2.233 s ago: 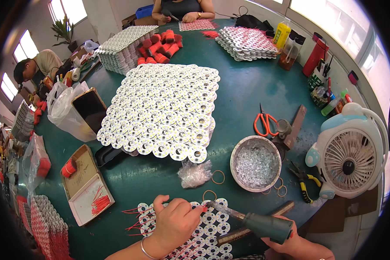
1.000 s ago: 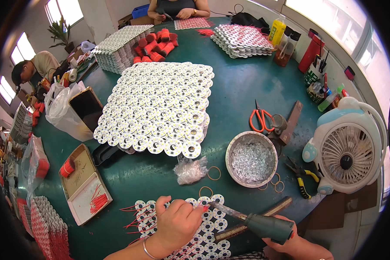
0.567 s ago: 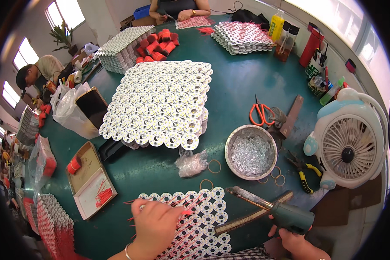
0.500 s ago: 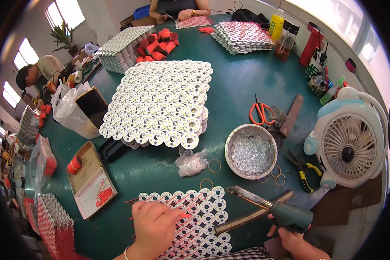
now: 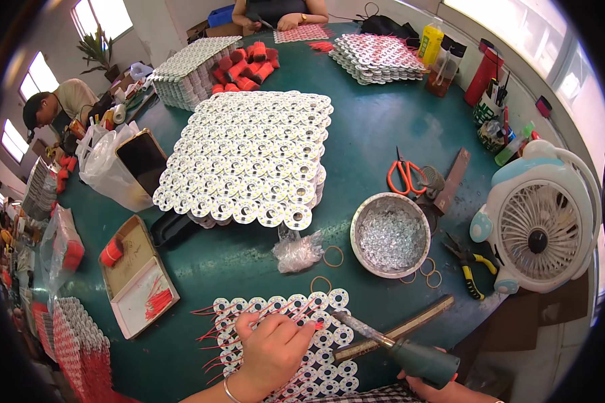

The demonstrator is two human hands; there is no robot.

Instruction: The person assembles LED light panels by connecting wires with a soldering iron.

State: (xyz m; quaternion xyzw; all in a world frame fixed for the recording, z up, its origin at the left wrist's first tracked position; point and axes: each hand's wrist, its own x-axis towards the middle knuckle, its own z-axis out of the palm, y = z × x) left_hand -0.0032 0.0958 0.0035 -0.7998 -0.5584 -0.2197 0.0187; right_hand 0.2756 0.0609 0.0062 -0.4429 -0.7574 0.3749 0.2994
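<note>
A panel of joined round white LED circuit boards [image 5: 339, 336] lies in front of me, with thin red wires trailing off its left edge. Over its middle is my left hand [image 5: 270, 349], fingers pinched on short red wires [image 5: 318, 326]. My right hand [image 5: 431, 388] is wrapped round the dark green handle of a soldering iron [image 5: 420, 361]. The iron's long metal barrel reaches left over the panel, its tip close to the wires; whether it touches a board I cannot tell. A dark wooden strip [image 5: 396, 329] lies under the barrel, across the panel's right edge.
Beyond the panel stand a bowl of clear bits [image 5: 391, 262] and a tall stack of LED panels [image 5: 245, 154]. A cardboard box [image 5: 138, 275] holds red wires. Orange-handled scissors [image 5: 405, 176], pliers [image 5: 474, 269] and a fan [image 5: 541, 221] are at right. Other people work farther off.
My left hand has moved right across the panel with the red wires. The soldering iron has shifted left and down, bringing its tip over the panel near those wires.
</note>
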